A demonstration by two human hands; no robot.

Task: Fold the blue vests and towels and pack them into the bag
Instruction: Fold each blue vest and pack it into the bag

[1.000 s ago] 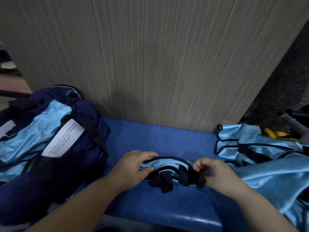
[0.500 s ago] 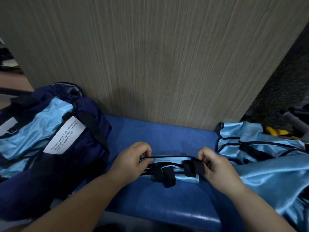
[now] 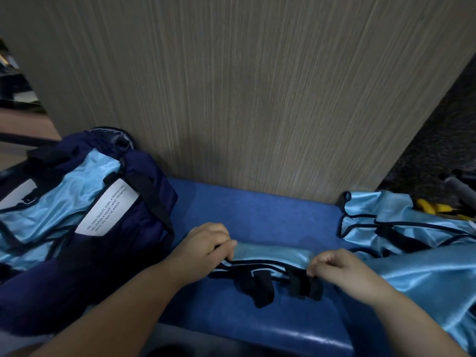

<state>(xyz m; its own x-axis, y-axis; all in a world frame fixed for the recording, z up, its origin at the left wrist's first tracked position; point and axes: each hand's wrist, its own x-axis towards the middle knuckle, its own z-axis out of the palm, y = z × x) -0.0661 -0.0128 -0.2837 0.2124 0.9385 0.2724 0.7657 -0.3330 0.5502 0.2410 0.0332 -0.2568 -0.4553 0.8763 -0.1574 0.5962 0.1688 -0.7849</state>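
A light blue vest (image 3: 270,256) with black trim and black straps lies as a narrow folded band on the blue bench (image 3: 257,210). My left hand (image 3: 206,243) pinches its left end and my right hand (image 3: 337,266) pinches its right end. A dark navy bag (image 3: 123,253) stands open at the left, with light blue fabric (image 3: 64,197) and a white label (image 3: 108,207) showing inside. A heap of more light blue vests (image 3: 412,243) spreads over the bench's right end.
A wood-grain panel (image 3: 244,99) rises straight behind the bench. Yellow-handled tools (image 3: 435,208) and a grey tube (image 3: 461,189) lie on dark floor at the far right. The bench's front edge (image 3: 283,336) runs just below my forearms.
The bunched vest has been stretched flatter and wider between my hands, with more light blue face showing. Both hands moved slightly apart.
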